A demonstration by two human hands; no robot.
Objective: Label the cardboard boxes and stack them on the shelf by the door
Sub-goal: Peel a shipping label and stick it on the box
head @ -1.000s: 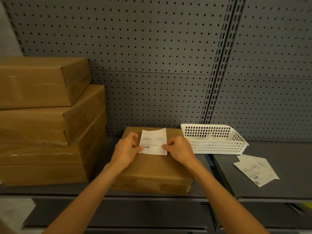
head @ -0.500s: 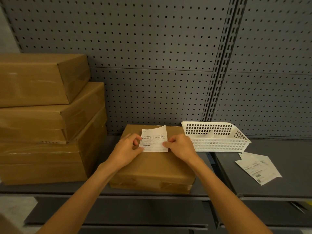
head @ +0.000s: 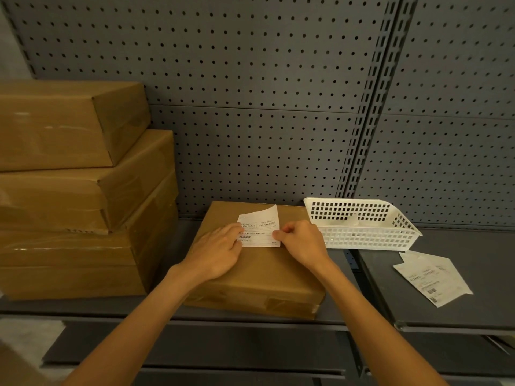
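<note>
While the left hand (head: 216,253) presses flat fingers on a shipping label (head: 260,228), the right hand (head: 302,242) pinches its edge atop the cardboard box (head: 250,277) beneath; labelling underway, smoothing the lifted far corner likely next.

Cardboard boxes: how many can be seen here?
4. Three are stacked at left: top box, middle box, bottom box. The fourth box lies under both hands. Others may be outside the view.

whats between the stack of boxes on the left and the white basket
In the head view, one cardboard box lies flat on the shelf between the stack of boxes and the white basket, with a label under both hands.
</note>
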